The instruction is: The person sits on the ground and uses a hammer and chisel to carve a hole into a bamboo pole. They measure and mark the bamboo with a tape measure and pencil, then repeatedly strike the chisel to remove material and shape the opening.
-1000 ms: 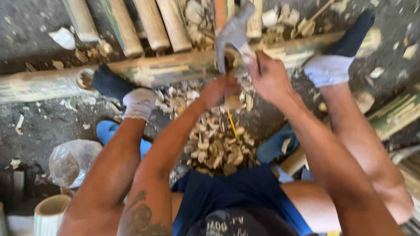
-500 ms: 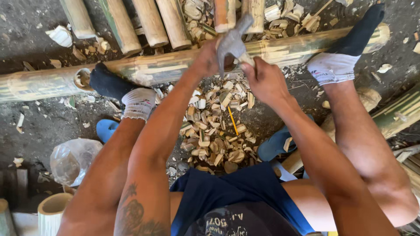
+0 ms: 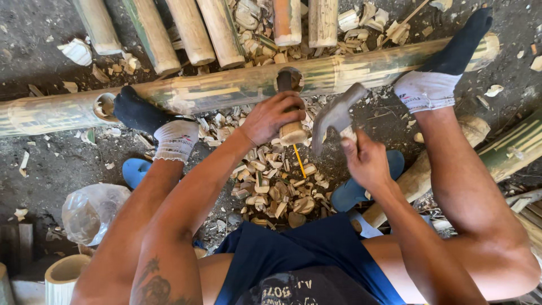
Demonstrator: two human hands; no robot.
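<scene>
Left hand: grip wrapped tight around a chisel, fingers curled over its pale wooden handle; dark upper end of the tool set into a round hole in the long bamboo pole.
Right hand: grip clenched on the handle of a claw hammer; grey metal head raised just right of the chisel handle, not touching it.
Long bamboo pole: lying across the ground from the left edge to the upper right, green and yellow, with a second round hole near its left part.
Feet: left foot in a black and white sock pressed against the pole beside the left hole; right foot in a matching sock resting on the pole near its right end.
Wood chips: heaped on the ground between the legs, below the chisel; thin yellow stick lying among them.
Cut bamboo pieces: several short lengths side by side beyond the pole, along the top edge.
Blue sandals: one under the left leg, one under the right forearm.
Clear plastic bag: crumpled on the ground at the lower left, beside the left thigh.
Bamboo section: short, hollow, upright in the bottom left corner.
</scene>
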